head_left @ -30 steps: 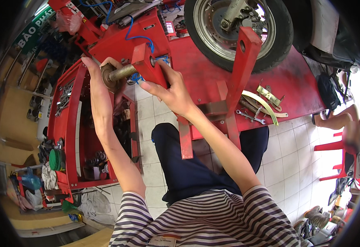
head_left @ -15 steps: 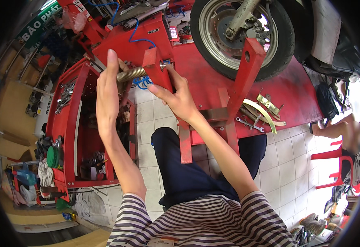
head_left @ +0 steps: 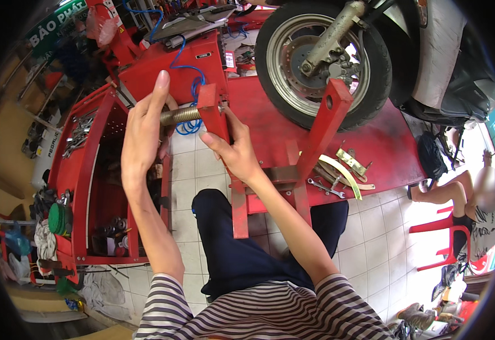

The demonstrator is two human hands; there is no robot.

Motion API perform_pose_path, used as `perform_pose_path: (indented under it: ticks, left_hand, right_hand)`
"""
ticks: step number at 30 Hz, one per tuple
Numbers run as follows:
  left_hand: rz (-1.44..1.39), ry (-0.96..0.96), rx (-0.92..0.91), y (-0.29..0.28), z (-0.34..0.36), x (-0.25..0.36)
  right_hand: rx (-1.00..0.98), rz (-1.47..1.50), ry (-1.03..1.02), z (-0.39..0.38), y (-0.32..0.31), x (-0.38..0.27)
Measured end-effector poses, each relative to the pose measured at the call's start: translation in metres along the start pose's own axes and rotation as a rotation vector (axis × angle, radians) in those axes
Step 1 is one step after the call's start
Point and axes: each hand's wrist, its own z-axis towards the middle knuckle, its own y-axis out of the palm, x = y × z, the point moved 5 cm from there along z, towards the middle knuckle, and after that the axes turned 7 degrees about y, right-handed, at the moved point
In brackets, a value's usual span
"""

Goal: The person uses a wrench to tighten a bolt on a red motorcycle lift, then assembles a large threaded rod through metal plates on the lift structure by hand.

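My left hand (head_left: 139, 136) is at the outer end of a thick threaded rod (head_left: 180, 117), one digit pointing upward and other fingers curled about the end, which the hand hides. The rod runs sideways into the top of a red metal post (head_left: 210, 105). Around that post is my right hand (head_left: 237, 148), its thumb on the near side and its index finger by the rod's other end. A second red post (head_left: 328, 122), with a hole near its top, leans up to the right. Both posts belong to a red frame at the edge of a red lift table (head_left: 372, 133).
A motorcycle's front wheel (head_left: 321, 62) stands on the table. Near the table's edge lie a wrench (head_left: 326, 187) and curved metal pieces (head_left: 346, 174). On the left is a red tool cart (head_left: 80, 226). A person sits on a red chair (head_left: 440, 224) at right.
The whole view has shifted, so the frame and table sit lower and further left. My left hand has turned slightly at the rod's end; my right hand keeps its place on the post.
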Motion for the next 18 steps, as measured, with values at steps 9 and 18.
perform_pose_path:
  ticks: [9, 18]
  left_hand:
    - [-0.171, 0.814, 0.541, 0.014, -0.009, -0.034]
    - [-0.323, 0.486, 0.245, 0.019, -0.016, -0.018]
  right_hand:
    - [0.001, -0.01, 0.069, -0.001, 0.002, 0.004]
    - [0.005, 0.004, 0.073, -0.001, -0.004, 0.002]
